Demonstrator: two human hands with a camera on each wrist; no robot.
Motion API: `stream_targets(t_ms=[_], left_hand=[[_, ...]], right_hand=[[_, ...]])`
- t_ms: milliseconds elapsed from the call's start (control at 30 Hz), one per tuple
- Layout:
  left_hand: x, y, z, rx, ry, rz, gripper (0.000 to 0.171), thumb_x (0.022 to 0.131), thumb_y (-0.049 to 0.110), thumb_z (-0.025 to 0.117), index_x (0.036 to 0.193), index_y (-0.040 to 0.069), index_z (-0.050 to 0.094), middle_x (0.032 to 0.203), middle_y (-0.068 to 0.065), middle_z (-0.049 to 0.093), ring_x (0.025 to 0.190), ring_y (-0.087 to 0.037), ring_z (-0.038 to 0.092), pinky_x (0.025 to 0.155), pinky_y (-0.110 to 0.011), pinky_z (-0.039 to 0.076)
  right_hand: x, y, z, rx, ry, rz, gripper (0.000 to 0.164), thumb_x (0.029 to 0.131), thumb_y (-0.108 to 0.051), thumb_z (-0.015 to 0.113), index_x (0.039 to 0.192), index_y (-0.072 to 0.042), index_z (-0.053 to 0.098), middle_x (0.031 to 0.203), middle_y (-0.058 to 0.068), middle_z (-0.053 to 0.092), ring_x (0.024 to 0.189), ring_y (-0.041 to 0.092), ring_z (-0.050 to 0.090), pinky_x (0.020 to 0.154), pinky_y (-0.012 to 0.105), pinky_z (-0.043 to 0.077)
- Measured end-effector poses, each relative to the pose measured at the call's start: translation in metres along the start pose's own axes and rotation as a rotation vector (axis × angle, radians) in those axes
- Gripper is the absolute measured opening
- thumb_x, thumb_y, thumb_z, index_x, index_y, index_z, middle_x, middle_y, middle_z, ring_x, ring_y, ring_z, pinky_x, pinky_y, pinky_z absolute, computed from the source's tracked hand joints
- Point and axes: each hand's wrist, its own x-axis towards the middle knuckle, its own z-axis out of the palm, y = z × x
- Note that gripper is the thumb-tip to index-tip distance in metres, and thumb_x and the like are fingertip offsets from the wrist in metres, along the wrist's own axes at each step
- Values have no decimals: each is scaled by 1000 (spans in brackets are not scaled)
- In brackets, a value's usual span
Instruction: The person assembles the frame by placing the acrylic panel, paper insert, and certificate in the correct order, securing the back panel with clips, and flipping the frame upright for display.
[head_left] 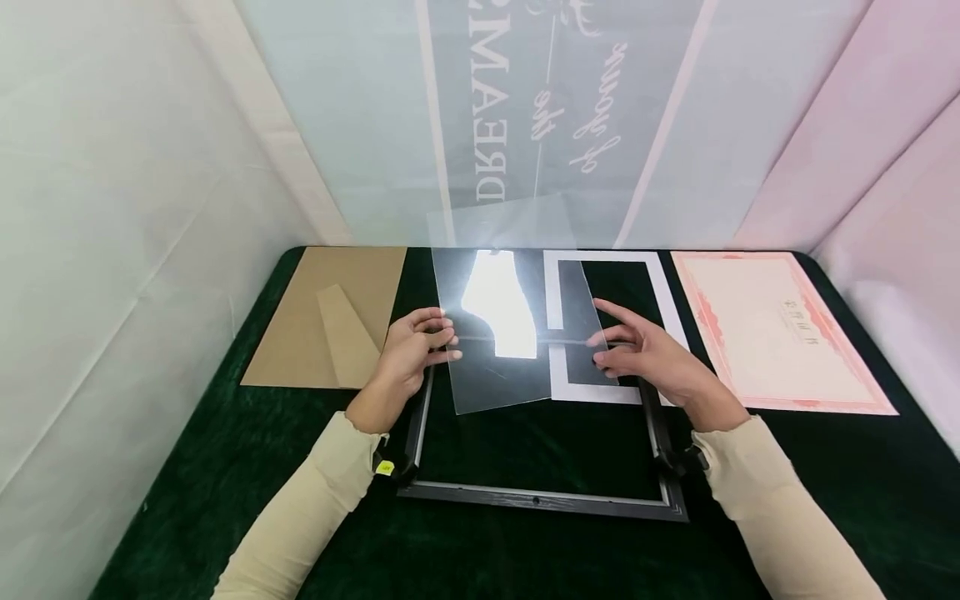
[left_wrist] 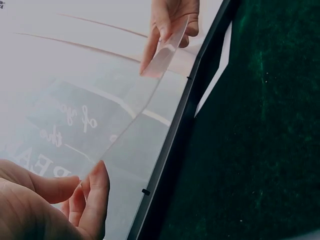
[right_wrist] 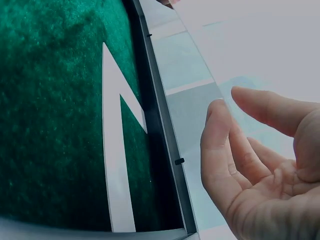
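Note:
Both hands hold a clear sheet (head_left: 495, 387), tilted up over the far part of a dark picture frame (head_left: 536, 500). A bright glare covers its middle. My left hand (head_left: 408, 350) pinches the sheet's left edge between thumb and fingers, as the left wrist view (left_wrist: 75, 200) shows. At the opposite edge, my right hand (head_left: 648, 354) has its thumb on one side and its fingers on the other. The frame lies on the green cloth, its near bar and sides visible below the sheet. Small black tabs show along its inner edge in both wrist views.
A white mat (head_left: 664, 292) with a cut-out window lies behind the frame, partly seen through the sheet. To the left is a brown backing board (head_left: 292, 342) with a stand leg (head_left: 347, 333). A pink-bordered certificate (head_left: 757, 333) lies right. Light curtains surround the table.

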Motion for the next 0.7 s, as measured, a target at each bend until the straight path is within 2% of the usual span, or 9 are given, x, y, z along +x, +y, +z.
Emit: stream_targets(t_ms=[100,233,333,400,500,600,700], left_hand=[[-2,0,-1,8,-24,6,29,94,-8,59,119,4,52,97,-2,60,77,-11,66,69,-30,61],[-3,0,-2,21,-71,25,28,93,-9,60,115,6,50,96,-3,60,78,-13,67,70,-32,62],[-3,0,-3,27,-94,40,30,91,-11,60,113,7,49,96,-3,59,79,-13,67,69,-33,62],[-3,-1,-2,26,-104,48,33,90,-12,61,113,9,48,96,-3,58,78,-12,68,67,-32,62],[-2,-2,-2,45,-121,56,45,88,-13,63,123,10,46,95,-3,58,75,-13,68,66,-32,61],[-2,-1,-2,82,-149,71,67,87,-11,65,141,18,37,92,-2,57,74,-15,69,67,-32,61],[-3,0,-3,106,-175,92,83,87,-10,66,150,27,28,88,-1,58,73,-15,69,68,-31,61]], right_hand=[[-1,2,-1,-7,-1,-28,85,93,-9,69,160,-23,19,128,22,56,91,19,70,79,29,59],[-1,3,-4,-20,-2,-56,82,94,-5,65,160,-20,19,124,12,59,90,15,69,78,27,59],[-2,2,-5,-31,5,-59,80,95,-3,64,160,-20,20,121,6,59,90,12,68,79,26,58],[-3,2,-5,-35,12,-56,79,95,-3,63,160,-20,20,121,7,59,90,12,68,79,26,58],[-4,3,-6,-51,31,-49,76,97,-4,61,160,-22,22,123,7,58,92,12,67,81,26,57],[-4,4,-7,-70,59,-40,71,99,-7,60,159,-23,26,123,4,58,95,10,65,82,24,57],[-4,5,-8,-87,80,-40,66,100,-9,58,158,-22,29,121,-1,59,95,8,64,81,23,56]])
